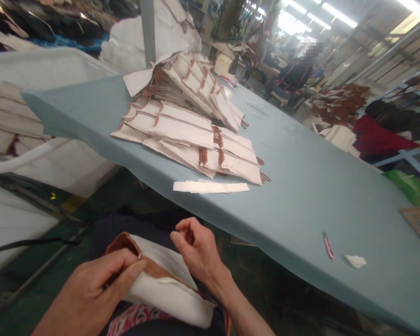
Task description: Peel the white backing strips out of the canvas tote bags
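Note:
My left hand pinches the brown-trimmed edge of a folded cream cloth piece that lies across my lap. My right hand hovers just right of that edge, fingers curled in a loose pinch; what it holds, if anything, is too small to make out. Beyond my knees, on the grey-blue table, lies a heap of similar cream pieces with brown trim. A loose cream strip rests near the table's front edge.
A small pink tool and a scrap of white cloth lie on the table at right. White sacks and bins stand at left. A person sits at the far end of the table. Piles of brown and red fabric sit at right.

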{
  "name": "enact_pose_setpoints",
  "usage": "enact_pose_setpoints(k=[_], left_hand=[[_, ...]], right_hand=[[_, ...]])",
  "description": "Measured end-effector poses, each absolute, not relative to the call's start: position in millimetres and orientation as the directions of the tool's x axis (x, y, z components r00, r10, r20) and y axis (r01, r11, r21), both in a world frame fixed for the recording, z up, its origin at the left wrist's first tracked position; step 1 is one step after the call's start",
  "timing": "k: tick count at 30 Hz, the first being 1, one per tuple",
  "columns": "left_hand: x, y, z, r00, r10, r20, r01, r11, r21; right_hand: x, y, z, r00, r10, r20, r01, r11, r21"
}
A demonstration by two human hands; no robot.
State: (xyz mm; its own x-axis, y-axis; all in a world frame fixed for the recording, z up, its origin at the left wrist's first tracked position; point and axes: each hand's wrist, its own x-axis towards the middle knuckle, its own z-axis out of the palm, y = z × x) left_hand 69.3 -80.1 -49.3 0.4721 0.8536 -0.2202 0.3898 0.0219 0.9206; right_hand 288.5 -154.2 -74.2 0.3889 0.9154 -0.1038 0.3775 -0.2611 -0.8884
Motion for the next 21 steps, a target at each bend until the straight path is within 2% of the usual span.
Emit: enact_pose_setpoints(k=[2,4,6,8,10,15,21], left_hand=[[70.7,-76.9,-47.8,0.509,0.842,-0.178,0.421,-0.064,0.905],[74.3,-81.0,-42.6,0.442,0.879,-0.180,0.426,-0.030,0.904],[78.2,-89.7,-36.2,0.355,0.911,-0.209,0.408,0.050,0.912],[80.8,-98.3,-33.1,0.313,0.928,-0.204,0.387,0.072,0.919],[81.0,-103.7,-36.2,0.316,0.932,-0.177,0.372,0.050,0.927],[75.7,-102.6,-55.1,0.382,0.917,-0.113,0.324,-0.018,0.946],[76.8,-90.6,-56.4,0.301,0.937,-0.177,0.374,0.055,0.926]], right_hand=[[303.1,-134.9,-74.3,0.445,0.890,0.098,0.633,-0.235,-0.737],[315.4,-112.3,-73.3,0.404,0.887,0.223,0.820,-0.243,-0.518],[323.3,-88.8,-74.0,0.348,0.909,0.231,0.916,-0.277,-0.290],[327.5,-67.6,-78.4,0.310,0.932,0.185,0.947,-0.285,-0.150],[330.1,-51.2,-85.8,0.294,0.944,0.147,0.954,-0.281,-0.103],[336.9,-34.6,-100.0,0.310,0.943,0.122,0.950,-0.301,-0.084],[336.1,-36.1,-100.0,0.355,0.928,0.113,0.925,-0.330,-0.189]])
